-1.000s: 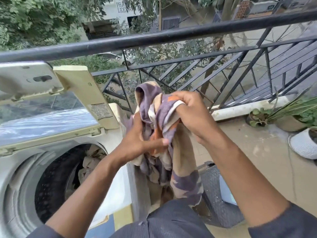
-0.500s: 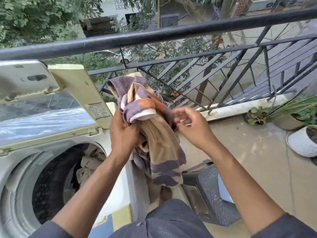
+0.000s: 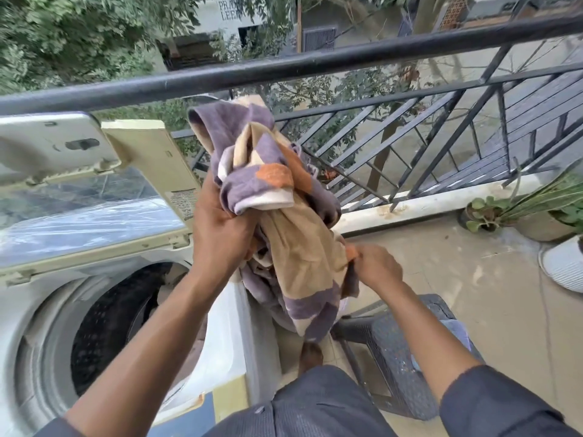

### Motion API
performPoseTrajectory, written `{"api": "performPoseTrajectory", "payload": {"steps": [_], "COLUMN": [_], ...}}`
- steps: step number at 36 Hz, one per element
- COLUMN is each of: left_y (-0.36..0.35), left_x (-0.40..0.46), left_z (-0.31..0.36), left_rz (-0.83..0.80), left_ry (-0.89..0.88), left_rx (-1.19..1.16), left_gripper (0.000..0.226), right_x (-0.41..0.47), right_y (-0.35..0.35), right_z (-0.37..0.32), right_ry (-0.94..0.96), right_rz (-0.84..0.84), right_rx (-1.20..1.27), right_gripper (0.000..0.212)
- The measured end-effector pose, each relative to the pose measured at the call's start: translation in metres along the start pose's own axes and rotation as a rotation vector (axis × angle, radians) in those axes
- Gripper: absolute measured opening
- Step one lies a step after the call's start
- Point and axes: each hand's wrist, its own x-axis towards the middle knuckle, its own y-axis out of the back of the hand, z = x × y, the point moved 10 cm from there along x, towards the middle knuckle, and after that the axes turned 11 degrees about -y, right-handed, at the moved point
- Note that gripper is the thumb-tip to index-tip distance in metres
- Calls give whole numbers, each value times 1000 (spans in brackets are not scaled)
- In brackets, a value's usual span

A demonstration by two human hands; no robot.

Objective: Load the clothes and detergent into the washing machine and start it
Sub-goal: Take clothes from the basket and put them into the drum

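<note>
Your left hand (image 3: pixel 220 228) grips a bunched cloth (image 3: pixel 277 222), patterned in purple, tan, orange and white, its fingers curled tight around the gathered middle. You hold it up in front of the black railing (image 3: pixel 284 66), just to the right of the washing machine (image 3: pixel 63 310). Your right hand (image 3: pixel 375 268) is lower and to the right, its fingers pinching the cloth's hanging edge near an orange patch. The rest of the cloth droops between your hands toward a dark woven basket (image 3: pixel 400 351) on the floor. The washing machine's lid (image 3: pixel 94 197) stands raised, and its drum (image 3: pixel 110 329) is open beneath your left forearm, with some pale fabric dimly visible inside. Potted plants (image 3: pixel 536 206) sit along the balcony edge at the right.
</note>
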Motion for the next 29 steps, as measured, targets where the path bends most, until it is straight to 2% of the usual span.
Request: {"api": "performPoseTrajectory", "payload": {"steps": [3, 5, 7, 10, 13, 16, 19, 21, 24, 27, 29], "left_y": [-7, -13, -18, -25, -32, -42, -58, -62, -59, -45, -41], "left_x": [-8, -16, -20, -24, -25, -29, -37, -40, -38, -32, -30], "left_z": [-19, -30, -36, -42, -42, -60, -55, -47, -49, -50, -52], "left_rz": [-92, -132, -163, -185, -226, -343, -503, -533, -407, -217, -170], "left_ry": [-1, 11, 4, 17, 37, 119, 170, 141, 122, 77, 82], "left_rx": [101, 163, 219, 233, 186, 62, -90, -74, 11, 126, 127], "left_gripper": [53, 64, 76, 87, 83, 48, 57, 65, 70, 54, 39], "right_x": [-4, -15, -28, -48, -75, -105, -120, -131, -151, -161, -159], "right_y": [46, 77, 99, 112, 121, 138, 135, 125, 112, 107, 106], "right_z": [-9, -24, -41, -61, -82, -102, -115, -126, -140, -146, -144], "right_ry": [44, 148, 259, 376, 478, 596, 665, 711, 793, 847, 855], "right_rz": [109, 156, 162, 56, -121, -212, -267, -296, -318, -348, -388], "right_rx": [25, 117, 213, 409, 681, 891, 956, 939, 886, 810, 775], "right_gripper": [49, 54, 43, 38, 41, 34, 27, 24, 25, 29, 25]}}
